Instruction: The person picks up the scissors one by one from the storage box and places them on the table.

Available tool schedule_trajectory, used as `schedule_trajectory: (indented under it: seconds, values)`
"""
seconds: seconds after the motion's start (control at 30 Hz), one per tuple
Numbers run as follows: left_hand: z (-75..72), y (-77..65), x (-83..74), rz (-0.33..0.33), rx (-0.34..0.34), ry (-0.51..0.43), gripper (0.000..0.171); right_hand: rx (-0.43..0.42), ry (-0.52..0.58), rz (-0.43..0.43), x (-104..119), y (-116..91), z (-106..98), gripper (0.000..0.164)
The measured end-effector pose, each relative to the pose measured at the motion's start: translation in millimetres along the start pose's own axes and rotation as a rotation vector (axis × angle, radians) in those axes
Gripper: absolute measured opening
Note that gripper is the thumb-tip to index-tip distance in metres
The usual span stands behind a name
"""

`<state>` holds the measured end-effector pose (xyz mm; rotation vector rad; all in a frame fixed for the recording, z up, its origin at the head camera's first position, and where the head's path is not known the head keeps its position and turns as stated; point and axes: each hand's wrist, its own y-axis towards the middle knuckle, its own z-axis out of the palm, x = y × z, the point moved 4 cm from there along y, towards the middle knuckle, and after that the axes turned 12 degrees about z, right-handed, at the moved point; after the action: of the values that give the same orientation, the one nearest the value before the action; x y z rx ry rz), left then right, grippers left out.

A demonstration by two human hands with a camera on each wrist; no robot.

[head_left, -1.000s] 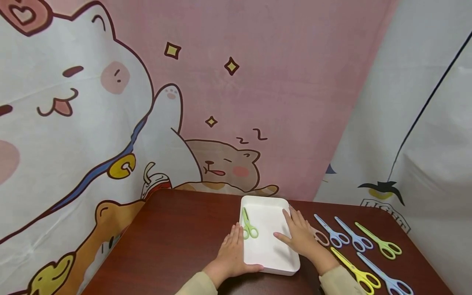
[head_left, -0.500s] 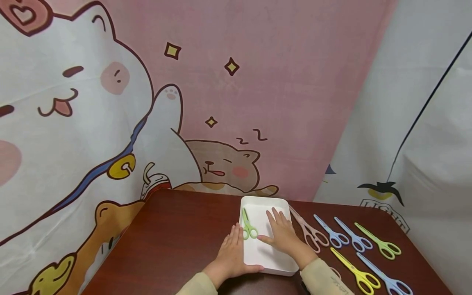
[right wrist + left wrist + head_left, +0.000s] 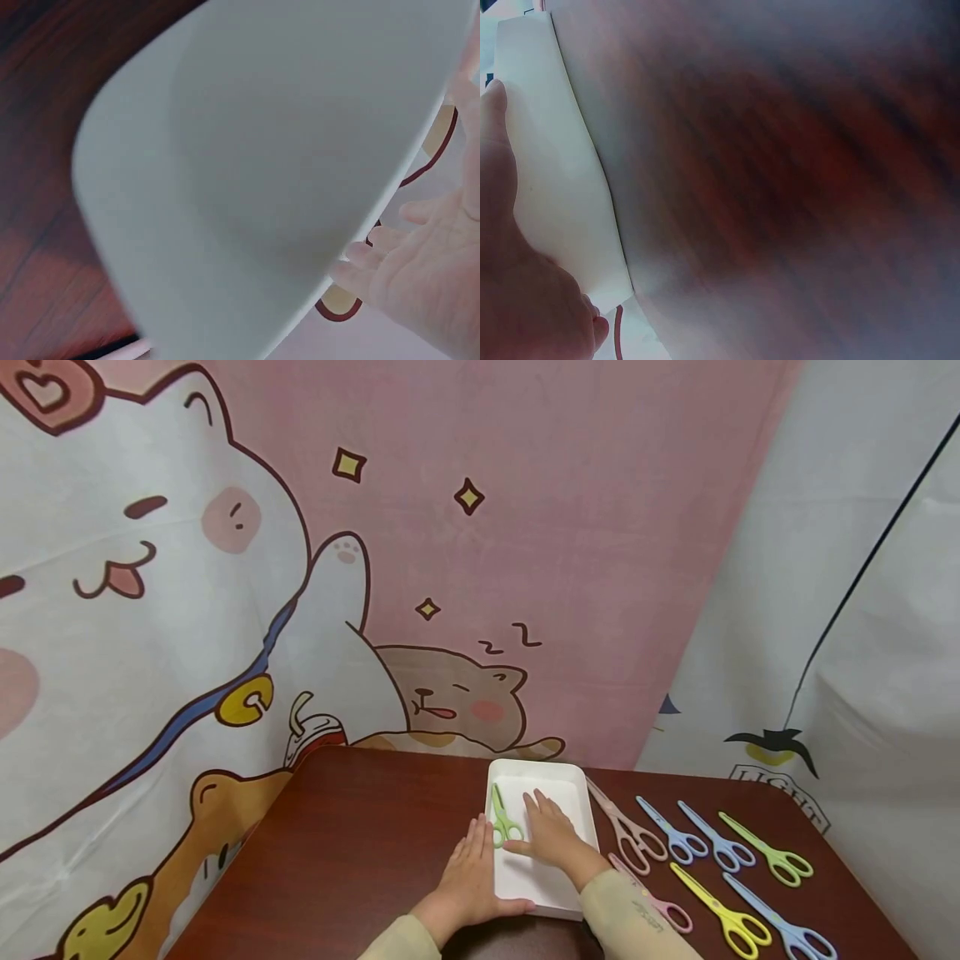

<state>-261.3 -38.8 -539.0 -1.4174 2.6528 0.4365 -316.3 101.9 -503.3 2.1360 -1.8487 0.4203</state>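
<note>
A white rectangular tray (image 3: 525, 878) stands on the dark wooden table, with small green scissors (image 3: 504, 818) lying along its left inner side. My left hand (image 3: 467, 883) rests against the tray's left wall, fingers straight and thumb along the front wall. In the left wrist view, that hand (image 3: 525, 292) touches the pale outer wall. Over the tray's inside is my right hand (image 3: 557, 837), fingers spread, its thumb close to the green scissors' handles. Whether it touches the tray floor I cannot tell. The right wrist view shows this hand (image 3: 431, 262) with nothing held.
Right of the tray lie two pink scissors (image 3: 628, 831), several blue scissors (image 3: 678, 837), yellow scissors (image 3: 720, 910) and yellow-green scissors (image 3: 768, 852). The right forearm passes in front of the tray's right front corner. A cartoon-printed cloth (image 3: 600, 568) hangs behind the table.
My right hand has moved left from the tray's right rim to over its inside, near the green scissors. The pink scissors are now uncovered. My left hand has stayed put.
</note>
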Motion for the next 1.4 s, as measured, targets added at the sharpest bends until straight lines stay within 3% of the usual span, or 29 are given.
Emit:
schedule_trajectory:
  seconds: [0.23, 0.57, 0.9, 1.17, 1.4]
  values:
    - [-1.6, 0.0, -1.2, 0.012, -0.011, 0.002, 0.134, 0.071, -0.047, 0.063, 15.7, 7.8, 3.3, 0.095]
    - [-6.7, -0.8, -3.3, 0.008, 0.006, -0.037, 0.133, 0.111, -0.091, 0.141, 30.8, 10.7, 3.5, 0.088]
    - [-8.4, 0.1, -3.6, 0.004, 0.012, -0.043, 0.132, 0.086, -0.155, 0.142, 27.0, 21.6, 28.0, 0.071]
    - [-8.9, 0.3, -4.2, -0.007, 0.042, -0.030, 0.133, 0.063, -0.128, 0.169, 22.3, 20.9, 20.9, 0.051]
    - [-7.2, -0.9, -3.9, -0.009, 0.024, -0.025, 0.134, 0.053, -0.112, 0.212, 18.9, 20.0, 16.0, 0.050]
